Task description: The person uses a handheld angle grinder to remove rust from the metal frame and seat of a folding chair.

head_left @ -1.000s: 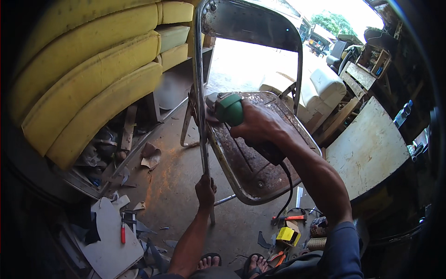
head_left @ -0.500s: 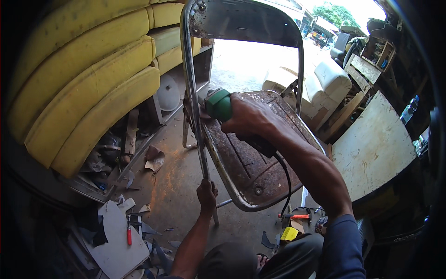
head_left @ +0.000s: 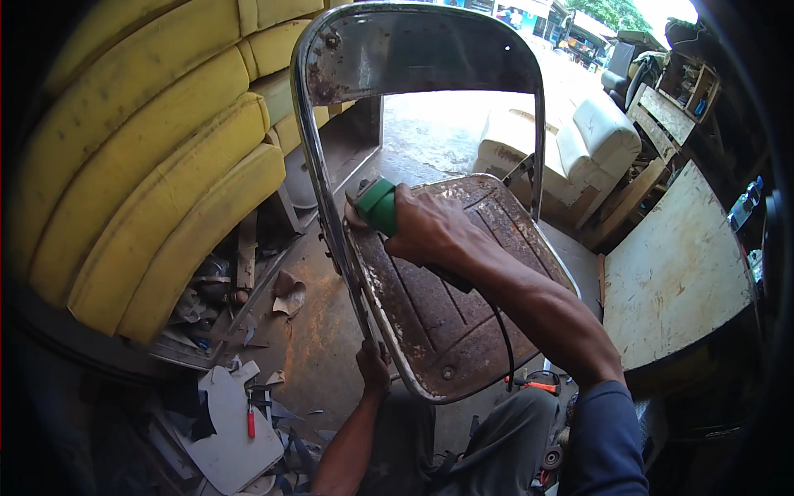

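Note:
A folding metal chair stands in front of me, with a rusty seat [head_left: 463,318] and a shiny tubular frame around a dark backrest [head_left: 422,58]. My right hand [head_left: 434,230] is wrapped round a green angle grinder [head_left: 378,207]. The grinder's head is at the left edge of the seat, close to the side tube; whether the disc touches is hard to make out. Its black cord [head_left: 505,339] hangs over the seat. Low on the left, my left hand [head_left: 373,368] grips the chair's leg tube [head_left: 354,302].
Yellow foam cushions [head_left: 165,165] are stacked at left. Below them lie a white board [head_left: 227,446], a red-handled screwdriver [head_left: 251,423] and scraps. A pale panel [head_left: 678,273] leans at right, near a white armchair [head_left: 595,136]. An orange-handled tool [head_left: 542,386] lies on the floor.
The chair has turned slightly, and its frame sits further left in view. The grinder's head has shifted from the side tube toward the seat edge. Both hands keep their hold.

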The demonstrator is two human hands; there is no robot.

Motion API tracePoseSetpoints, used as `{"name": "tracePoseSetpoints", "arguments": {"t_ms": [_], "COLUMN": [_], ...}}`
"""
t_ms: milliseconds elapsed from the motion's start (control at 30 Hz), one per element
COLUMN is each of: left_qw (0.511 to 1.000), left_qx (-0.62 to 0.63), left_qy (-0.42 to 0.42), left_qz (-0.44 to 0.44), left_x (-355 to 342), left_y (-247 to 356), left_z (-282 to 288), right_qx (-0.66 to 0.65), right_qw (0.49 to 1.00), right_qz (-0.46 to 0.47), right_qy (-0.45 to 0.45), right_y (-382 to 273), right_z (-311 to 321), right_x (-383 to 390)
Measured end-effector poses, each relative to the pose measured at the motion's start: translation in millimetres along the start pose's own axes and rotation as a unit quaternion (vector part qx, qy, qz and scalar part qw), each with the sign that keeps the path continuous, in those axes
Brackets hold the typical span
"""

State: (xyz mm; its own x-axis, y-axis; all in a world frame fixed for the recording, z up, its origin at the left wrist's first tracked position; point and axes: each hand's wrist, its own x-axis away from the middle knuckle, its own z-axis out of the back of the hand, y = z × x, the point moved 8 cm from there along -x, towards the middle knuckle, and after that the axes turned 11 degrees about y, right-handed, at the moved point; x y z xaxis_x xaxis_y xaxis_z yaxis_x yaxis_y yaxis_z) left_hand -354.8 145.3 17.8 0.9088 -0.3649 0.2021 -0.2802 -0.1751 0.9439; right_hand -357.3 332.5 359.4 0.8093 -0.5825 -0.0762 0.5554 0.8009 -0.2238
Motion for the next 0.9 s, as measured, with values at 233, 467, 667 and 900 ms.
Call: {"name": "tracePoseSetpoints", "arguments": {"t_ms": [233,467,667,900], "left_qw": [0.999,0.995,0.993,0.992], "left_qx": [-0.017,-0.063,-0.087,-0.086], "left_qy": [-0.006,0.053,0.053,0.048], "left_qz": [-0.030,-0.059,-0.052,-0.075], "left_x": [7,-2,0,-10], "left_y": [4,0,-3,-8], "left_z": [-7,-1,-2,-1], "right_qx": [0.013,0.002,0.015,-0.018], "right_qw": [0.999,0.999,0.999,0.998], "right_qz": [0.031,0.008,0.032,0.008], "right_qy": [0.018,-0.034,0.025,0.052], "right_y": [-8,-13,-2,-1], "right_z": [3,18,6,0], "right_x": [0,14,-1,-20]}}
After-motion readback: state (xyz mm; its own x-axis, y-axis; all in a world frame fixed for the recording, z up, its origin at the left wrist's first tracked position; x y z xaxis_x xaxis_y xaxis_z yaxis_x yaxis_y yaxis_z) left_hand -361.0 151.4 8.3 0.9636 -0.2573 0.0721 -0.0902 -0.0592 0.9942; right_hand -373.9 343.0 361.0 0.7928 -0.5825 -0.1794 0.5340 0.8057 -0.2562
